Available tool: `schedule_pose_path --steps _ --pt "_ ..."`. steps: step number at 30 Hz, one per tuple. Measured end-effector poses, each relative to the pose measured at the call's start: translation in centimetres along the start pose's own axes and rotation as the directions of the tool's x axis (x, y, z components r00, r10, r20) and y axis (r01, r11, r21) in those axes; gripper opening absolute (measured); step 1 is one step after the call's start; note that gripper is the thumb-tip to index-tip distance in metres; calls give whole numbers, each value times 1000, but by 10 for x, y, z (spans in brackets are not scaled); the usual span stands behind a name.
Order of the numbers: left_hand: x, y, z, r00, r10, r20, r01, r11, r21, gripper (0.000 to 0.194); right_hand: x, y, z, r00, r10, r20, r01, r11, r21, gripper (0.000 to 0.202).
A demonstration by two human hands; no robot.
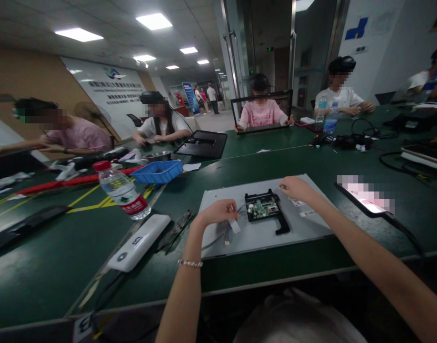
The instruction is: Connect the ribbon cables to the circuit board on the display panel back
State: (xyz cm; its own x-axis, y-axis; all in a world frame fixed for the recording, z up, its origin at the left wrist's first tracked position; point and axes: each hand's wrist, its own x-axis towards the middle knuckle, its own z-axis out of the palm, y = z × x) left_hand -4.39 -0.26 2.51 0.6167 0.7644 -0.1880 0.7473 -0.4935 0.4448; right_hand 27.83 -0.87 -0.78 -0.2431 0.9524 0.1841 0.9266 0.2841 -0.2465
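A flat grey panel (pixel 297 239) lies on the green table before me. On it sits a black plastic bracket (pixel 283 224) carrying a green circuit board (pixel 263 208). My left hand (pixel 220 213) is at the panel's left part, its fingers closed on a thin grey cable (pixel 227 233) beside the board; a white tag (pixel 234 226) hangs just below the fingertips. My right hand (pixel 296 188) is over the panel's far right part, beyond the bracket's right end. Its fingers are pinched together, and whatever they hold is too small to make out.
Left of the panel are glasses (pixel 175 231), a white power bank (pixel 140 243), a water bottle (pixel 124 190) and a blue tray (pixel 157 172). A cabled phone (pixel 364 197) lies at right. Across the table, a person holds a black frame (pixel 263 128); other people sit alongside.
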Motion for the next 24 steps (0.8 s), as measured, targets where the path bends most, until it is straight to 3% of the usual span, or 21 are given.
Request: schedule_pose_path --steps 6,9,12,15,18,24 --pt "-7 -12 -10 972 1 -234 14 998 62 37 -3 -4 -3 1000 0 -5 0 1000 8 21" --pt "-10 -19 -11 988 -6 -153 20 996 86 42 -4 -5 -3 1000 3 -18 -2 1000 27 21" --pt "-12 -17 -11 1000 -12 -28 14 996 83 33 -4 -5 -2 1000 6 -17 -6 1000 19 21" --pt "-11 -11 -15 999 42 19 -44 995 90 23 -2 -3 0 1000 7 -15 -7 1000 4 21" --pt "-10 -12 -23 998 62 23 -64 993 101 20 -1 -3 2 1000 8 -17 -8 1000 8 21" --pt "-10 -29 -32 996 -21 -91 32 992 126 18 -2 -6 1 1000 4 -20 -4 1000 16 22"
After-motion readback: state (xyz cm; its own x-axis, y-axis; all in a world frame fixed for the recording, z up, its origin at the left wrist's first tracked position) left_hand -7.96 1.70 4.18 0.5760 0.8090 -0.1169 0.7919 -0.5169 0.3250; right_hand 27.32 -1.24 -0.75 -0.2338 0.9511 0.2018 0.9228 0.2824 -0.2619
